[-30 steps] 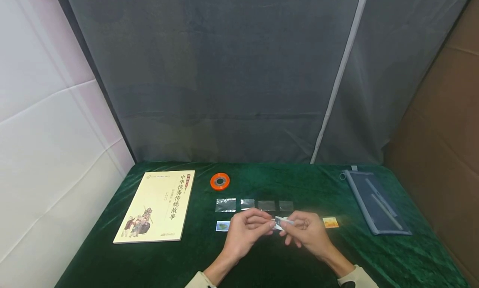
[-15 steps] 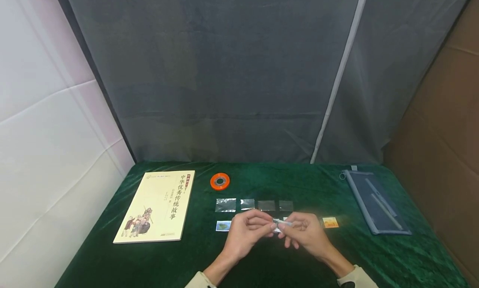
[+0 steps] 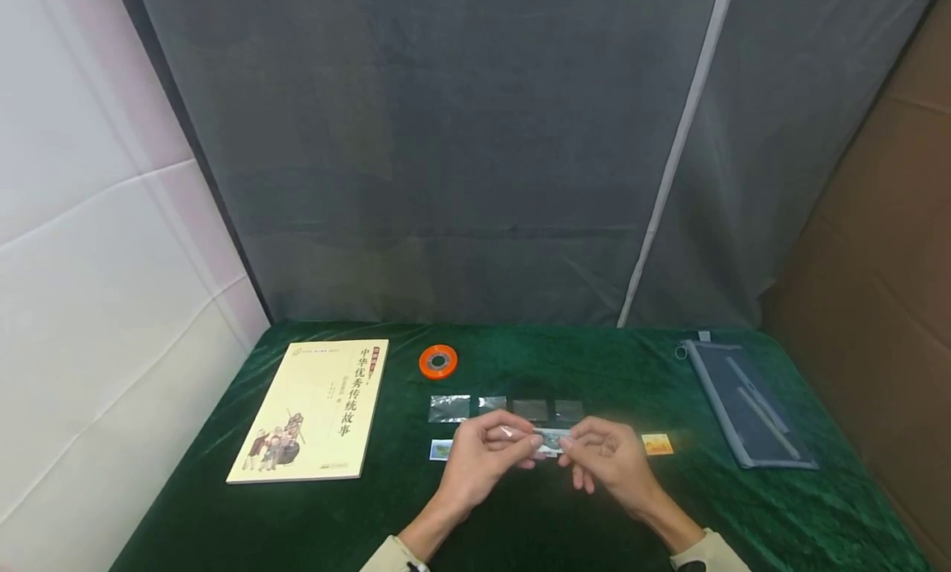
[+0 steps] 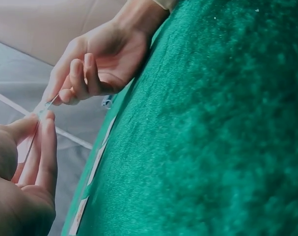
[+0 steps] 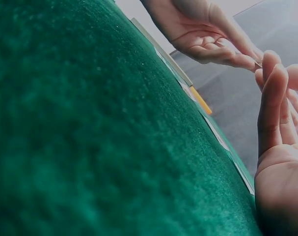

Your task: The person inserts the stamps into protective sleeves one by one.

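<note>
Between the two hands, above the table, is a small grey-green printed piece like a postage stamp, with clear plastic like a sleeve at its left. My left hand pinches the left end between thumb and fingers. The right end is pinched by my right hand. Edge-on, the piece is a thin line in the left wrist view, where the left hand is nearest the camera. Whether the stamp is inside the plastic is hard to tell. A blue-green stamp lies left of the hands, a yellow one right.
Several clear sleeves, one of them at the left end, lie in a row beyond the hands. An orange tape-like ring is behind them. A cream book lies left, a blue zip pouch with slim tools right, on green cloth.
The held piece has turned from nearly edge-on to show its printed face. The hands have drawn slightly apart, both still pinching it.
</note>
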`<state>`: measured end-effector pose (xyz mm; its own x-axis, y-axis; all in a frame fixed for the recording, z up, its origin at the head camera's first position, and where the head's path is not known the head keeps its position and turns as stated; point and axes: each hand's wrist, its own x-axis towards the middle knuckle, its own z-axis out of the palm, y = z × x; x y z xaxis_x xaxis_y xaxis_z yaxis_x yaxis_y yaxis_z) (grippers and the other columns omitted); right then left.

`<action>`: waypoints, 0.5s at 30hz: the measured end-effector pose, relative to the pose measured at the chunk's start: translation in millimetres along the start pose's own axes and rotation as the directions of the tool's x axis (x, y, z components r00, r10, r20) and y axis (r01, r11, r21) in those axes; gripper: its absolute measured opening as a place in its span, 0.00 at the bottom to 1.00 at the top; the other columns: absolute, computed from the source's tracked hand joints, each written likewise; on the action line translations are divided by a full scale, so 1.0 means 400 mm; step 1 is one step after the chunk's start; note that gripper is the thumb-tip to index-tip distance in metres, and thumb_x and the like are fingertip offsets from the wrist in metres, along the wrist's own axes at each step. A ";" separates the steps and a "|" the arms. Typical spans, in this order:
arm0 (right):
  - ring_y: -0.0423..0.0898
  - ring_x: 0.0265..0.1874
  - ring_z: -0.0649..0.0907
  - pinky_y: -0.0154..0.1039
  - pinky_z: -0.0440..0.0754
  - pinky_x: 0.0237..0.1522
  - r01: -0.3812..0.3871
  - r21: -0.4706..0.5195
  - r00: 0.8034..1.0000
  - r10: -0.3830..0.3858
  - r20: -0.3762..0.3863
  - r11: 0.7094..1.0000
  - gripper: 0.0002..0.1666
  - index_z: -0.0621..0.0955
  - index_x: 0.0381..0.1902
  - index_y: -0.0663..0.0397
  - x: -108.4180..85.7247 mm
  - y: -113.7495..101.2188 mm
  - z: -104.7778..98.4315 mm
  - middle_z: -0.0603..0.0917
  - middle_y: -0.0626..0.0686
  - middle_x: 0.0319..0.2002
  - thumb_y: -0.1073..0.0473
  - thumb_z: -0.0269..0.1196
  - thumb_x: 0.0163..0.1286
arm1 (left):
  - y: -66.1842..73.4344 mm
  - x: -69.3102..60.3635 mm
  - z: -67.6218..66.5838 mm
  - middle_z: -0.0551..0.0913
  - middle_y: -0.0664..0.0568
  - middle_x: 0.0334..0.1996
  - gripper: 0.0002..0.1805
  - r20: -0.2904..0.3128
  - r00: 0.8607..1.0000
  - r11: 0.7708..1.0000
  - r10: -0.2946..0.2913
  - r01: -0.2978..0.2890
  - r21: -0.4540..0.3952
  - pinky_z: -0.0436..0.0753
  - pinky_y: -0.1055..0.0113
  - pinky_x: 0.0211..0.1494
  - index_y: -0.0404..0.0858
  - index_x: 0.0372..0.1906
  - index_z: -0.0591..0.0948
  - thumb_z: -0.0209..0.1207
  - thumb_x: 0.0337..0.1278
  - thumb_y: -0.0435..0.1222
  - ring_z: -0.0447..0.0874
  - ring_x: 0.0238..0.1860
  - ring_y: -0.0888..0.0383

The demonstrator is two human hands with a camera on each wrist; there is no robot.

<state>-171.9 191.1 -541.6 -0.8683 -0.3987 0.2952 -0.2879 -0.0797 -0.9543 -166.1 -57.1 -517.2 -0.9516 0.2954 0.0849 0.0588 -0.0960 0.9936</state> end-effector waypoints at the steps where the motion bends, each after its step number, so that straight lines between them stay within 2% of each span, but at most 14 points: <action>1: 0.38 0.19 0.87 0.39 0.84 0.15 -0.002 0.003 1.000 0.002 0.001 1.000 0.02 0.82 0.43 0.66 -0.001 -0.001 0.000 0.91 0.58 0.32 0.70 0.63 0.79 | 0.000 0.000 0.001 0.95 0.42 0.41 0.14 0.011 1.000 1.000 -0.005 0.005 -0.009 0.95 0.55 0.43 0.33 0.49 0.88 0.76 0.64 0.36 0.98 0.39 0.49; 6: 0.38 0.19 0.87 0.40 0.84 0.15 -0.009 0.007 1.000 0.009 0.010 1.000 0.02 0.82 0.44 0.66 -0.002 0.000 0.000 0.91 0.56 0.33 0.70 0.62 0.79 | 0.005 -0.004 0.008 0.95 0.40 0.42 0.15 0.040 0.999 0.999 -0.030 0.031 -0.030 0.95 0.55 0.41 0.32 0.51 0.87 0.75 0.65 0.35 0.97 0.36 0.48; 10: 0.37 0.19 0.87 0.40 0.84 0.15 0.008 0.006 1.000 -0.008 0.007 1.000 0.02 0.82 0.43 0.65 0.001 0.002 -0.001 0.91 0.58 0.32 0.71 0.62 0.79 | 0.001 -0.002 0.006 0.94 0.37 0.46 0.17 0.060 0.998 0.997 -0.034 0.038 -0.065 0.94 0.54 0.44 0.29 0.54 0.85 0.74 0.67 0.33 0.97 0.40 0.47; 15: 0.37 0.19 0.87 0.40 0.84 0.15 0.010 0.007 1.000 -0.010 -0.010 1.000 0.03 0.82 0.43 0.64 0.002 0.001 -0.002 0.90 0.60 0.32 0.71 0.62 0.79 | -0.006 0.001 0.004 0.94 0.38 0.47 0.17 0.071 0.997 0.995 -0.039 0.045 -0.085 0.94 0.53 0.49 0.30 0.57 0.85 0.70 0.72 0.36 0.97 0.45 0.43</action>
<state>-173.0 191.4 -541.9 -0.8691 -0.3890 0.3055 -0.2939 -0.0905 -0.9515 -166.3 -55.1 -519.3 -0.9294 0.3654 0.0510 -0.0098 -0.1626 0.9866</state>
